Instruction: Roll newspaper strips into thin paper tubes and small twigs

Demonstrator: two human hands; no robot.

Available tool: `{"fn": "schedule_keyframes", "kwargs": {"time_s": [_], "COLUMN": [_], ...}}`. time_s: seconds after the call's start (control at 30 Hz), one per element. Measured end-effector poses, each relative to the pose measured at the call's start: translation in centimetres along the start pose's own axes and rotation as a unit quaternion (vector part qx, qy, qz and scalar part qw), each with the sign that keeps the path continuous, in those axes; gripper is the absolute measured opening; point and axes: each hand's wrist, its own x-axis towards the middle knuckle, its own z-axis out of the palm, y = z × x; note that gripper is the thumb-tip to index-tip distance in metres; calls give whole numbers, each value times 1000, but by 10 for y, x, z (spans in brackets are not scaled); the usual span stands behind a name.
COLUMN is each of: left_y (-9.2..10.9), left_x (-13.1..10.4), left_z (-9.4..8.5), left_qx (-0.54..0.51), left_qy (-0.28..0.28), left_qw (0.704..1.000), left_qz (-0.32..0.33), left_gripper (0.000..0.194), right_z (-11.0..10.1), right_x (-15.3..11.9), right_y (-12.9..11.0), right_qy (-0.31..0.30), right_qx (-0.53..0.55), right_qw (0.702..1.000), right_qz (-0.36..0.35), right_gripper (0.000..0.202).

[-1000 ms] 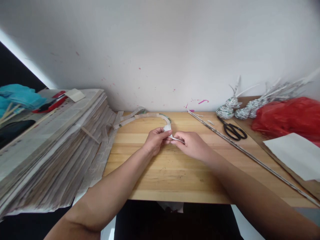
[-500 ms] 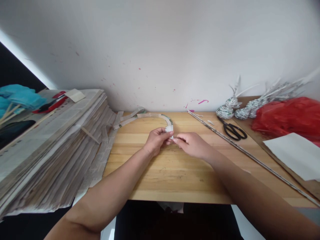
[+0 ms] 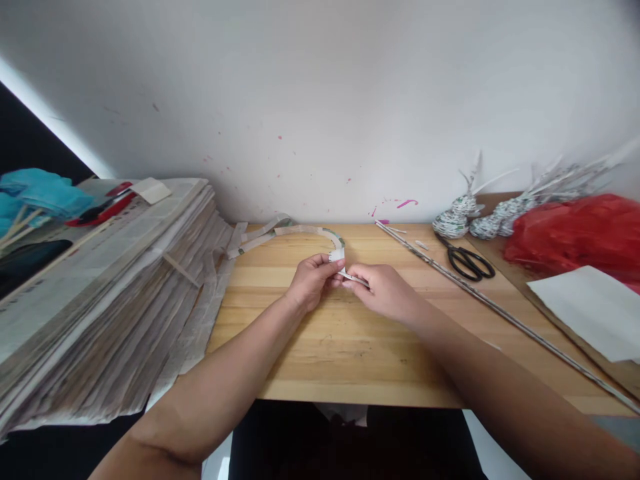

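Note:
A long strip of newspaper (image 3: 300,230) curves across the table from the left and ends between my hands. My left hand (image 3: 313,279) is closed in a pinch on its near end, just below a white patch of the strip. A thin rolled tip of paper (image 3: 356,278) juts from there toward the right. My right hand (image 3: 379,287) is closed on this rolled tip, its thumb and fingers pressed together. The two hands almost meet above the middle of the wooden table (image 3: 320,360). The fingertips partly hide the paper.
At left stands a tall newspaper stack (image 3: 125,313), with a red-and-black tool (image 3: 105,205) on it. Long thin paper rods (image 3: 480,293) lie diagonally at right, near black-handled scissors (image 3: 470,262). Behind them are woven paper pieces (image 3: 453,217), a red plastic bag (image 3: 575,233) and a white sheet (image 3: 590,310).
A thin rolled tip of paper now shows between my hands, where only a small white end showed before. My right fingers have shifted slightly and the strip's curve has drawn a little left.

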Motion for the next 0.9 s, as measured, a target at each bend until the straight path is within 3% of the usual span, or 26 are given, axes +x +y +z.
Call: {"fn": "schedule_keyframes", "kwargs": {"time_s": [0.1,0.27,0.37,0.47,0.53,0.6,0.7,0.8,0.9], "left_y": [-1,-2,-2,-1,0,0,0,0,0], "left_x": [1,0,-1,-1,-1,-1,1,1,-1], "left_z": [-1,-2,-1,0,1,0,-2,-3,-2], "left_qx": [-8,-1,14,26,26,24,20,20,26], "left_qy": [-7,-5,-12,-29,-27,-17,0,3,-16], "left_qw": [1000,1000,999,999,999,999,999,1000,1000], "left_qz": [-12,-28,-28,-32,-36,-38,-28,-16,-4], "left_gripper": [31,30,29,30,30,30,30,30,29], "right_z": [1,-1,-6,-10,-10,-8,-5,-5,-10], "right_x": [-1,-1,1,1,0,-1,-1,-1,0], "right_y": [0,0,0,0,0,-2,-4,-4,-2], "right_qy": [12,-8,-86,-184,-158,-76,3,-16,-103], "right_qx": [-61,-46,57,175,156,69,-43,-18,144], "right_qw": [998,999,991,953,964,991,999,1000,976], "right_qz": [-32,4,88,163,147,85,-8,9,127], "right_gripper": [28,33,35,40,39,34,28,32,39]}}
